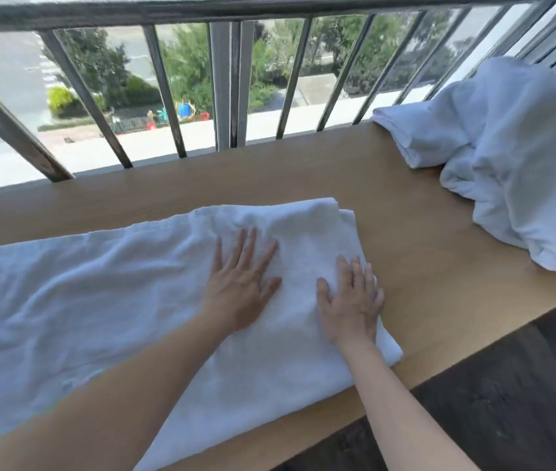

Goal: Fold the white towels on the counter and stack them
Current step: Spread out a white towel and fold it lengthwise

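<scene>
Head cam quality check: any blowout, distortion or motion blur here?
Head view: daylight comes through the railing and shadows are soft. The flat towel is nearly blown out around the left hand, with its texture lost. The wide-angle lens bows the railing bars. The right hand looks slightly smeared at the fingertips. The unfolded pile reads bluish.

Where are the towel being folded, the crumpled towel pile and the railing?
towel being folded (99,300), head view, flat spread part.
crumpled towel pile (514,158), head view, middle of heap.
railing (235,10), head view, top bar.
</scene>
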{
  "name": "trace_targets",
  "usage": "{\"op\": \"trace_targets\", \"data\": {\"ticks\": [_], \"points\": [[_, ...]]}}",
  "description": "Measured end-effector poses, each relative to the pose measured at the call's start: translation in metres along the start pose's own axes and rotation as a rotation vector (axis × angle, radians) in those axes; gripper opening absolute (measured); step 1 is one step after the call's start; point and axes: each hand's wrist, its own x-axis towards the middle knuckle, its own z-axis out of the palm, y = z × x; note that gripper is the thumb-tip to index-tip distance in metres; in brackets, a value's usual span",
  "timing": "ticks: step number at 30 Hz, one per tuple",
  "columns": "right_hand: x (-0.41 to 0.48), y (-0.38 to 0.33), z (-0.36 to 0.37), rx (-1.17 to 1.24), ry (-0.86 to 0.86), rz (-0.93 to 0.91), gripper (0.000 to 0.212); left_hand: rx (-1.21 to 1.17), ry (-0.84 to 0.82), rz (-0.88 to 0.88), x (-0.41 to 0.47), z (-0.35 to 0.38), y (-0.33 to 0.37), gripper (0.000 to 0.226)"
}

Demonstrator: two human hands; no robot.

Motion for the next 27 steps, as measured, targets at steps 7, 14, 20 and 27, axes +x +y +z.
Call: {"op": "trace_targets", "data": {"ticks": [7, 14, 20, 27], "points": [[0.017, 0.013, 0.003, 0.226, 0.256, 0.093, 0.056, -0.062, -0.018, 0.032, 0.098, -0.009, 0.034, 0.086], [0.028, 0.020, 0.003, 0.344, 0.230, 0.210, 0.061, -0.161, -0.004, -0.005, 0.146, -0.034, 0.059, 0.044], [0.059, 0.021, -0.017, 0.506, 0.140, 0.102, 0.069, -0.158, 0.382, 0.038, 0.159, -0.059, 0.042, 0.043], [0.089, 0.041, -0.020, 0.317, 0.015, 0.019, 0.050, -0.313, 0.187, -0.064, 0.186, -0.052, 0.027, 0.044]]}}
